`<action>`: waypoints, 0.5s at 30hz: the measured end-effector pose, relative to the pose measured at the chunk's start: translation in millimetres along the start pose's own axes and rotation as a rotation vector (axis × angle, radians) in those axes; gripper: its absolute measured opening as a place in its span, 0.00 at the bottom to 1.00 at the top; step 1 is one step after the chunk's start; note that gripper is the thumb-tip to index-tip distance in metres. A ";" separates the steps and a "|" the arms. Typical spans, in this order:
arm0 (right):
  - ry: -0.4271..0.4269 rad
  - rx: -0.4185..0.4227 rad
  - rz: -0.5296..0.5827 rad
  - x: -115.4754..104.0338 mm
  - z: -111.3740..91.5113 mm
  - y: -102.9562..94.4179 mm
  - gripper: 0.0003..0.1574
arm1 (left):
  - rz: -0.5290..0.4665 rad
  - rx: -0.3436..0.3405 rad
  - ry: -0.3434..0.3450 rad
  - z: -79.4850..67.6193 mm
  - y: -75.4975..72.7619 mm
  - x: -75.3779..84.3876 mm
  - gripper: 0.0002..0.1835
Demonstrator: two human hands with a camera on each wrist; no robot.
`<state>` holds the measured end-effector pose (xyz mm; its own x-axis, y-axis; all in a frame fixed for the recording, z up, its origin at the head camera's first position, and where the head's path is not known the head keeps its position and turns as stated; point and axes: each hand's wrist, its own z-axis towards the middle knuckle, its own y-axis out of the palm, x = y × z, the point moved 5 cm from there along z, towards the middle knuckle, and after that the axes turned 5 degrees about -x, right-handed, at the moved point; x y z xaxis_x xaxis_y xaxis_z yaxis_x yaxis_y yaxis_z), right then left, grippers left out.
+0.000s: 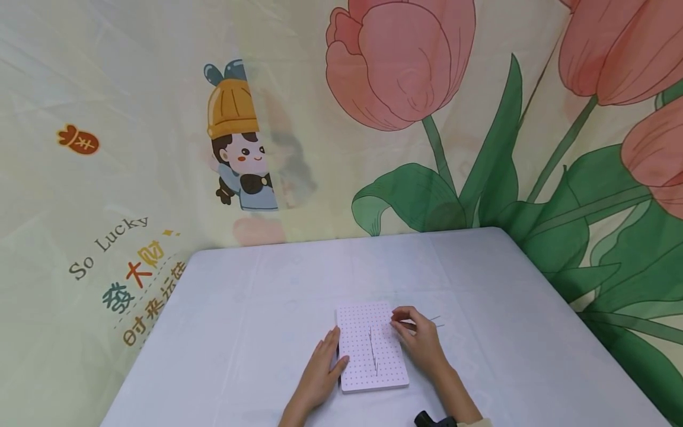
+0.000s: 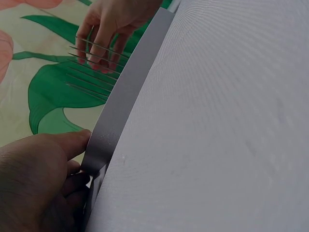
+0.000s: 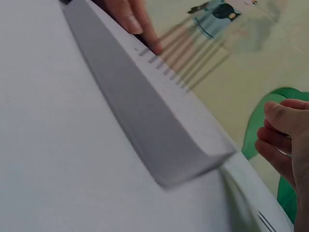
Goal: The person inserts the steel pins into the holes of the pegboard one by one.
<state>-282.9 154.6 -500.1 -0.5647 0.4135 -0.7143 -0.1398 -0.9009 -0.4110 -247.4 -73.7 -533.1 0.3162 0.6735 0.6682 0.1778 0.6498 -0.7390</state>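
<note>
A white pegboard point(image 1: 397, 370) dotted with small holes lies on the table. Several thin metal pins point(image 2: 87, 93) stand upright in it in a row. My left hand point(image 1: 318, 369) holds the board's left edge, its thumb over the top and its fingers stretched along the side. Just beyond the board's right edge hovers my right hand point(image 1: 421, 341). In the right wrist view, that hand's fingers point(image 3: 277, 137) are bent loosely with the thumb close to the forefinger. I see nothing between them.
Two thin sticks point(image 1: 439, 325) lie on the white-covered table point(image 1: 256, 308) to the right of the right hand. A cloth printed with tulips point(image 1: 405, 65) hangs behind the table. A black object point(image 1: 427, 419) shows at the right wrist.
</note>
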 end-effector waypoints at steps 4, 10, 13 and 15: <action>0.025 0.051 -0.157 13.9 -2.7 -28.2 0.09 | -0.001 -0.005 0.003 0.3 0.7 -0.3 0.34; 0.173 -0.019 -0.318 39.5 -12.3 -54.1 0.07 | 0.005 -0.016 -0.008 0.7 2.1 -2.5 0.34; 0.231 -0.091 -0.330 46.9 -15.0 -56.8 0.08 | 0.006 -0.016 -0.013 0.9 1.7 -3.2 0.34; 0.259 -0.126 -0.321 49.8 -15.9 -56.4 0.08 | 0.009 -0.016 -0.018 1.2 1.1 -3.1 0.34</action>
<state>-290.2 228.2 -521.5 -0.2837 0.7039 -0.6512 -0.1651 -0.7048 -0.6899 -249.3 -74.7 -535.9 0.3014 0.6854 0.6629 0.1898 0.6382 -0.7461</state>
